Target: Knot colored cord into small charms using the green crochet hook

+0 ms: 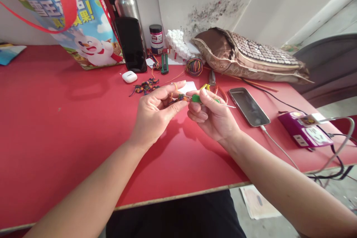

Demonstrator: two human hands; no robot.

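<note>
While the left hand (pixel 156 109) pinches a small multicoloured crochet piece (pixel 182 97), the right hand (pixel 213 115) grasps a green-handled crochet hook (pixel 196 98).
Both hands are raised over a red counter (pixel 69 137), the hook's metal shaft meeting the piece, with orange yarn (pixel 175 86) around a left finger; beyond lie a crocheted cluster (pixel 145 86) and a variegated yarn ball (pixel 194 67), and a plugged-in smartphone (pixel 249 106) rests at right.

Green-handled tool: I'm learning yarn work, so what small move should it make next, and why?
Probably catch the orange strand with the tip of the green-handled tool: the right hand holds it with that tip at the multicoloured yarn piece, which the left hand pinches, the strand close by over a finger.
</note>
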